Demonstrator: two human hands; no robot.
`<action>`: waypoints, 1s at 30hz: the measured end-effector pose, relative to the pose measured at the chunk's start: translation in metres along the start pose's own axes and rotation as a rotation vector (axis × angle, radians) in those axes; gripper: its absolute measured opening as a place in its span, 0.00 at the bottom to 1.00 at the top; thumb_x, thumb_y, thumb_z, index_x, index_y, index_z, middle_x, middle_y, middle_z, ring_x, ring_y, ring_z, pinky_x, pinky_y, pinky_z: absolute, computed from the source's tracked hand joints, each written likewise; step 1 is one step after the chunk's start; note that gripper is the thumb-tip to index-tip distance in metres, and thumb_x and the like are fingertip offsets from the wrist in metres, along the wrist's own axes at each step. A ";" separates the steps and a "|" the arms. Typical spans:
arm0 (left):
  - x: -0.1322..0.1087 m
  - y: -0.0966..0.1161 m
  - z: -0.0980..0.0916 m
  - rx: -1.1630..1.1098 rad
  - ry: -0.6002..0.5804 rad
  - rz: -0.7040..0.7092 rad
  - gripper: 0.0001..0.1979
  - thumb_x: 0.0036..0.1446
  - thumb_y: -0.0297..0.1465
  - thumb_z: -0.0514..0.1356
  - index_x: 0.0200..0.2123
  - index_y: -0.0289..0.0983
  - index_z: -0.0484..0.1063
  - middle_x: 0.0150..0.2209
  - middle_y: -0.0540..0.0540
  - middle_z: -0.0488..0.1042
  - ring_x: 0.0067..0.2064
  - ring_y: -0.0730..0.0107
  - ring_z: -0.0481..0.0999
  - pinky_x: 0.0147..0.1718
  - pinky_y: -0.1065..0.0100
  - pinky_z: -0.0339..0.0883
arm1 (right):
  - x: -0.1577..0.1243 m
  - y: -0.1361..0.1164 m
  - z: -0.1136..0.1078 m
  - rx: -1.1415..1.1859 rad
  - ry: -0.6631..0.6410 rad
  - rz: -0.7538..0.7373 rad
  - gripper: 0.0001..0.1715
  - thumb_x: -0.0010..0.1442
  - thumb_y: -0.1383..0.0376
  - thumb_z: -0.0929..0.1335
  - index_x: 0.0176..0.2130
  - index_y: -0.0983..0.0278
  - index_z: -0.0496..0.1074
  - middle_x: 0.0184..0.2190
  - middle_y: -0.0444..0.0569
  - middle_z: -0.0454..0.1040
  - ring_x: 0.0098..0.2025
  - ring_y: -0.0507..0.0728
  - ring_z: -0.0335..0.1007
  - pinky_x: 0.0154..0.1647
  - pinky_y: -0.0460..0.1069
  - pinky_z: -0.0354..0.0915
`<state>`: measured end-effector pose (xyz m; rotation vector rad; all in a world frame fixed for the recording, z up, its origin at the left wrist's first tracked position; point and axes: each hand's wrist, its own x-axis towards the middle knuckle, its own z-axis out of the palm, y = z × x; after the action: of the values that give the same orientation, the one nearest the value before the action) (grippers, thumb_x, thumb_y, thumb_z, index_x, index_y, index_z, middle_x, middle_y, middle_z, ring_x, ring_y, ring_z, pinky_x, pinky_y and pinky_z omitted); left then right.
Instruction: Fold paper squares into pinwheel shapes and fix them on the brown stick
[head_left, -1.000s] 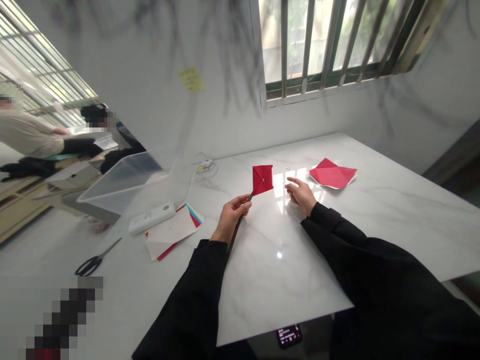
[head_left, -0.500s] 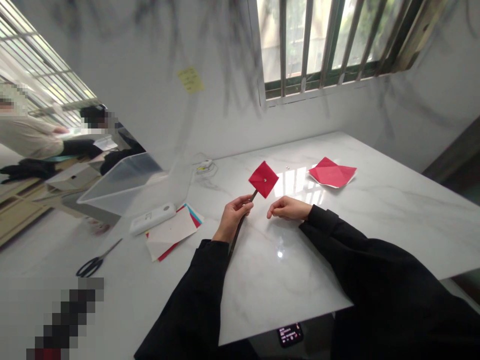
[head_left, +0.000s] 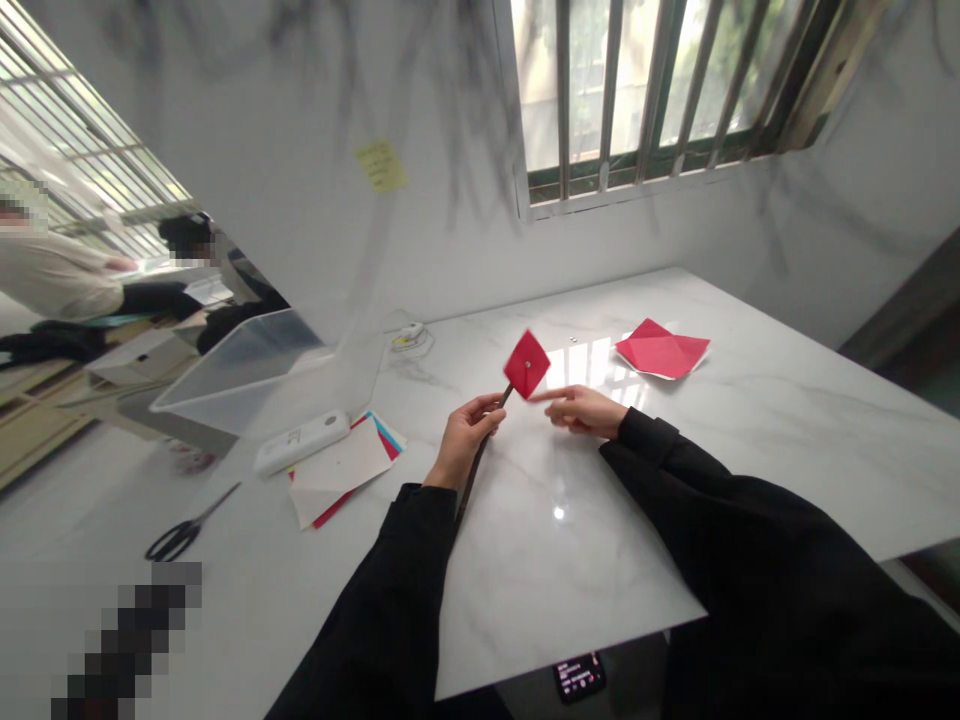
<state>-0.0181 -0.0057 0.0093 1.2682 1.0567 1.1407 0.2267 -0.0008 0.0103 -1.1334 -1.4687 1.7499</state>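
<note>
My left hand (head_left: 463, 437) is closed round a thin dark stick (head_left: 475, 464) above the white marble table (head_left: 750, 440). A small red folded paper pinwheel (head_left: 526, 365) is pinned to the stick's top end and looks slightly blurred. My right hand (head_left: 583, 408) hovers just right of the stick, forefinger stretched out toward the pinwheel's lower edge, the other fingers curled, holding nothing. Both arms wear black sleeves.
A folded red paper (head_left: 662, 349) lies at the back right. On the left are a stack of coloured papers (head_left: 339, 469), a white box (head_left: 302, 439), scissors (head_left: 189, 526) and a clear plastic bin (head_left: 247, 365). A phone (head_left: 579, 676) shows below the table's front edge. People sit far left.
The red pinwheel has turned on the stick, from square-on to a diamond. My right hand came in from the right and now points a forefinger at the pinwheel.
</note>
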 end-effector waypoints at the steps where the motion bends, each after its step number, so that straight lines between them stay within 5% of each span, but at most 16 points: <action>1: 0.000 0.000 0.000 0.004 0.006 0.003 0.23 0.46 0.37 0.74 0.46 0.35 0.82 0.30 0.49 0.73 0.29 0.76 0.65 0.30 0.70 0.58 | -0.007 -0.003 0.004 -0.059 -0.363 0.084 0.33 0.57 0.57 0.73 0.56 0.74 0.75 0.20 0.42 0.70 0.18 0.46 0.49 0.18 0.45 0.43; 3: -0.001 0.002 0.001 0.003 0.015 0.004 0.23 0.46 0.37 0.74 0.46 0.35 0.82 0.31 0.49 0.74 0.29 0.76 0.65 0.31 0.69 0.57 | -0.018 -0.007 0.012 -0.154 -0.942 0.214 0.33 0.57 0.53 0.75 0.53 0.75 0.78 0.22 0.46 0.73 0.18 0.46 0.50 0.19 0.45 0.43; 5: -0.001 0.003 0.001 -0.006 0.021 0.002 0.23 0.46 0.37 0.74 0.45 0.35 0.82 0.33 0.48 0.75 0.29 0.76 0.66 0.31 0.69 0.57 | -0.021 -0.006 0.016 -0.161 -1.068 0.228 0.33 0.58 0.51 0.76 0.52 0.73 0.79 0.23 0.45 0.72 0.19 0.45 0.50 0.19 0.44 0.43; 10: -0.001 0.003 0.001 -0.020 0.018 -0.004 0.24 0.45 0.38 0.75 0.46 0.35 0.81 0.30 0.50 0.73 0.29 0.76 0.65 0.31 0.69 0.58 | -0.003 0.004 0.006 0.089 -0.297 0.036 0.22 0.58 0.54 0.76 0.44 0.70 0.79 0.21 0.37 0.59 0.20 0.45 0.45 0.19 0.43 0.40; 14: 0.000 0.001 0.000 -0.024 0.025 -0.004 0.24 0.46 0.38 0.74 0.46 0.35 0.81 0.29 0.50 0.73 0.28 0.76 0.65 0.31 0.69 0.58 | 0.011 0.007 -0.007 0.299 0.294 -0.030 0.20 0.62 0.60 0.72 0.50 0.68 0.74 0.24 0.39 0.61 0.21 0.46 0.47 0.18 0.42 0.42; 19: 0.000 0.001 0.000 -0.025 0.020 -0.009 0.24 0.45 0.38 0.75 0.46 0.35 0.81 0.30 0.49 0.74 0.28 0.76 0.65 0.31 0.69 0.58 | 0.013 0.006 -0.009 0.352 0.591 -0.041 0.39 0.62 0.65 0.70 0.68 0.66 0.58 0.27 0.42 0.68 0.21 0.47 0.51 0.18 0.43 0.46; 21: 0.000 0.001 0.001 -0.018 0.017 -0.010 0.25 0.45 0.38 0.75 0.46 0.35 0.81 0.31 0.48 0.75 0.29 0.76 0.65 0.31 0.69 0.59 | 0.006 0.001 -0.005 0.302 0.428 -0.012 0.41 0.60 0.64 0.72 0.68 0.65 0.59 0.27 0.41 0.68 0.20 0.46 0.49 0.18 0.43 0.44; 26: -0.001 0.001 0.001 0.013 0.016 0.006 0.25 0.46 0.39 0.75 0.47 0.35 0.81 0.32 0.48 0.76 0.30 0.74 0.66 0.32 0.69 0.59 | -0.023 -0.014 0.013 -0.053 -0.863 0.216 0.36 0.59 0.54 0.76 0.60 0.71 0.74 0.24 0.42 0.69 0.19 0.45 0.48 0.19 0.45 0.39; 28: -0.001 0.001 0.001 0.011 0.017 0.007 0.24 0.46 0.39 0.75 0.47 0.35 0.81 0.32 0.48 0.76 0.30 0.75 0.66 0.32 0.69 0.59 | -0.026 -0.013 0.018 -0.094 -0.973 0.215 0.36 0.59 0.52 0.76 0.59 0.70 0.75 0.24 0.41 0.69 0.19 0.44 0.47 0.19 0.45 0.39; 30: -0.001 0.001 0.001 -0.002 0.011 0.006 0.24 0.46 0.38 0.75 0.47 0.35 0.81 0.31 0.49 0.75 0.29 0.75 0.66 0.32 0.69 0.59 | -0.019 -0.008 0.019 -0.020 -0.726 0.151 0.33 0.58 0.52 0.76 0.55 0.69 0.77 0.22 0.38 0.64 0.19 0.44 0.44 0.19 0.44 0.39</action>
<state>-0.0175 -0.0070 0.0107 1.2656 1.0602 1.1540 0.2188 -0.0243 0.0232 -0.6413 -1.8316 2.4104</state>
